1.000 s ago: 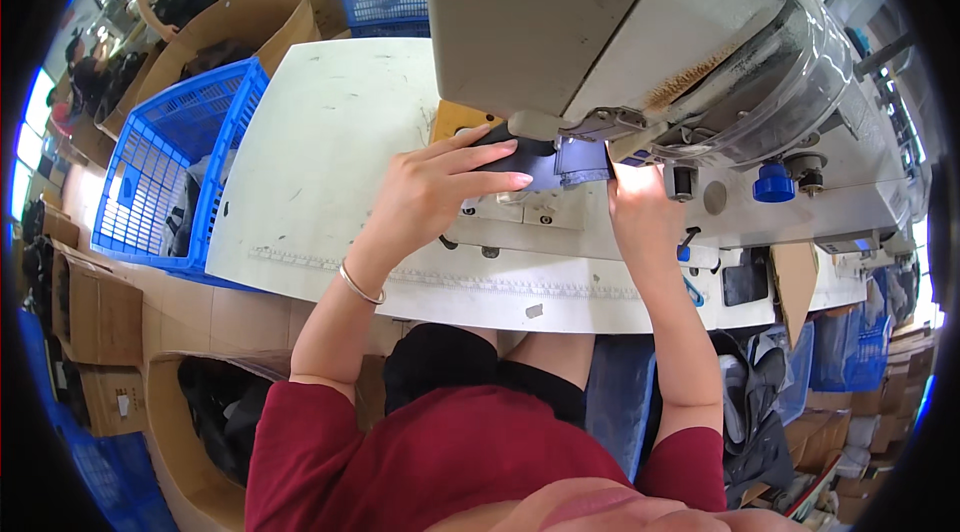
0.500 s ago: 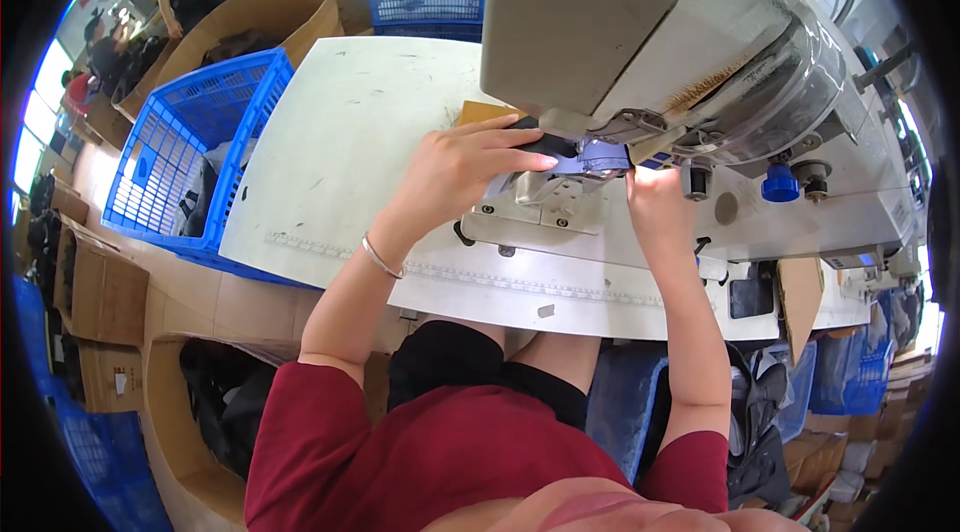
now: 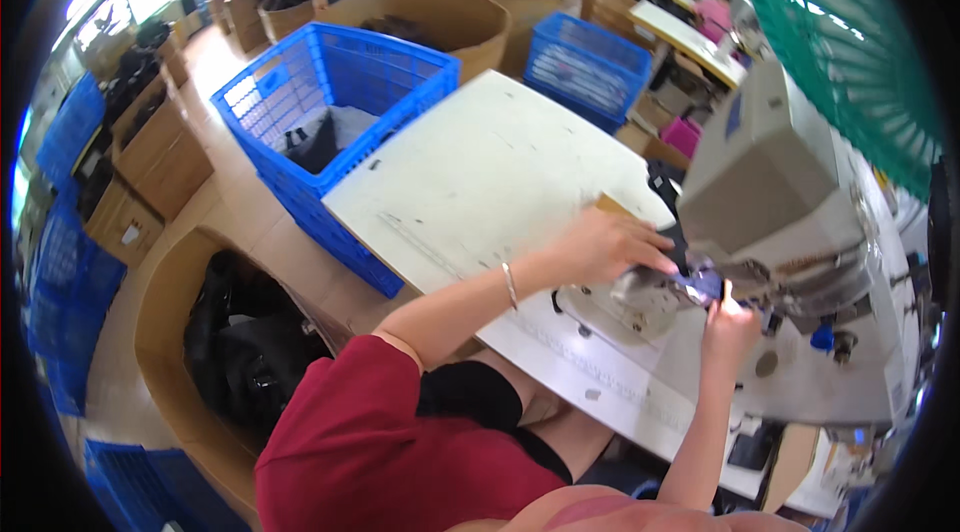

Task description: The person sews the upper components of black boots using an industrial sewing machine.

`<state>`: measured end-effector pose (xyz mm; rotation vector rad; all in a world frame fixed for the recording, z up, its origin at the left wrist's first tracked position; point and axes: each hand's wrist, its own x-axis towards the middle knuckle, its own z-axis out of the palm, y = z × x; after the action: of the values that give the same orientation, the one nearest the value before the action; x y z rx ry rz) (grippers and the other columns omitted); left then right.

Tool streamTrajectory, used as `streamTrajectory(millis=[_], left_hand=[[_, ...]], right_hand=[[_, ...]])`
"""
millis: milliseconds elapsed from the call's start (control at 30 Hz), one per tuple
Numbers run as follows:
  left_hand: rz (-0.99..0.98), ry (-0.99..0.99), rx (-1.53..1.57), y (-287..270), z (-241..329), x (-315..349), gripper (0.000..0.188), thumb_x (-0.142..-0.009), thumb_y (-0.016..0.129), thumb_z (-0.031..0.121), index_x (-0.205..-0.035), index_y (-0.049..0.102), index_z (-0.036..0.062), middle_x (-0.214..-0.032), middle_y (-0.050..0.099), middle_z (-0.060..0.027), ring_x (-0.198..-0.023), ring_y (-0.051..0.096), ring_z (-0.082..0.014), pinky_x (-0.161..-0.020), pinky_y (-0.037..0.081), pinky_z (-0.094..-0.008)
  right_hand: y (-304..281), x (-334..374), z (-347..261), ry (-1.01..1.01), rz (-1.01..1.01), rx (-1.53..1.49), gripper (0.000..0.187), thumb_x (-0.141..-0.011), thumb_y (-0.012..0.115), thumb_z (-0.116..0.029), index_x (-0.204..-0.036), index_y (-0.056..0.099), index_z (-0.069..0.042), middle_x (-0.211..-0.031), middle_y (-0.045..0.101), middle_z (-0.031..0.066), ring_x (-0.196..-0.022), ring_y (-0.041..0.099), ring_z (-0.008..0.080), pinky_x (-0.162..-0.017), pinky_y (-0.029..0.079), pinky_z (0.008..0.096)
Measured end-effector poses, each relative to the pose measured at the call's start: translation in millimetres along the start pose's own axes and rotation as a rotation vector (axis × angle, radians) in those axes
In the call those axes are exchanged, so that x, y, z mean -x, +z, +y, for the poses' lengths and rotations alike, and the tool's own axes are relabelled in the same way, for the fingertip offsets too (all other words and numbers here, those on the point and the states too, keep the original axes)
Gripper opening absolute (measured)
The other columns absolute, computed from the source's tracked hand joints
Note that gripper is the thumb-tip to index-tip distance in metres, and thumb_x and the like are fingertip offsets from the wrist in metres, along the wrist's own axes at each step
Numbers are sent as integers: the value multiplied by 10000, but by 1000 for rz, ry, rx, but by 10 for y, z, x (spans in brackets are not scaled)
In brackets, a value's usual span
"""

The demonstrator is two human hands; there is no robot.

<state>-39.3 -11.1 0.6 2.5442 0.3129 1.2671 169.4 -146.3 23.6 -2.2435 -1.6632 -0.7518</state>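
A sewing machine [image 3: 755,167] stands on the white table at the right, its needle area lit purplish. Under its head lies a small black fabric piece [image 3: 676,250], mostly covered by my hands and machine parts. My left hand [image 3: 605,247], with a bangle on the wrist, rests on the piece from the left, fingers stretched toward the needle area. On the near right side of the needle area, my right hand [image 3: 732,327] is closed, fingertips pinching the edge of the piece. A tan block [image 3: 608,204] shows just beyond my left hand.
Left of the white table [image 3: 480,162] stands a blue crate [image 3: 290,182] with dark pieces inside. A cardboard box [image 3: 165,352] of black items sits near my left side. Another blue crate [image 3: 585,67] is behind the table. A green fan guard [image 3: 850,42] hangs at upper right. Other people work beyond.
The view has swung to the left, so table and machine appear farther right and lower. Both hands stay at the needle area with the black fabric piece. The fan guard has come into view.
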Motion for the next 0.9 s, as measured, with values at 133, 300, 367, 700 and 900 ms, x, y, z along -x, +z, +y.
streamTrajectory(millis=[133,300,367,700,900], left_hand=[[19,42,-42,15,37,4,428,-717,597,27,-1022,709,306,-1099,666,17,-1075,607,-192,-724,519,-279],[-46,-13,-55,-121,205,77,365,-755,690,224,-1119,664,249,-1221,600,-17,-1210,498,-254,-885,456,-382],[8,-44,-80,-353,442,122,490,-721,731,275,-1190,604,208,-1226,576,-36,-1205,481,-266,-915,427,-393],[65,-392,1425,-185,657,477,1076,-593,829,184,-1411,129,173,-1101,441,-68,-948,469,-159,-873,404,-315],[239,-325,1548,-306,702,474,932,-725,764,253,-1412,138,187,-1094,441,-61,-904,487,-172,-890,400,-328]], right_hand=[[13,48,25,-31,41,67,158,-847,599,-183,-766,651,-58,-710,616,139,-640,618,315,-569,506,411],[-165,214,-42,95,-177,-104,511,-751,655,-34,-1245,526,-18,-1057,604,163,-975,564,311,-846,443,401],[-377,423,-165,-84,132,-23,638,-729,716,-92,-1315,468,-44,-1111,594,136,-1053,554,283,-916,422,381],[-94,447,-579,-34,-884,-2128,1256,-591,860,-349,-1487,-4,-182,-1012,610,197,-962,610,294,-867,485,416],[-208,374,-683,-83,-638,-2279,1166,-697,794,-415,-1482,-42,-204,-778,629,149,-674,620,234,-670,548,455]])
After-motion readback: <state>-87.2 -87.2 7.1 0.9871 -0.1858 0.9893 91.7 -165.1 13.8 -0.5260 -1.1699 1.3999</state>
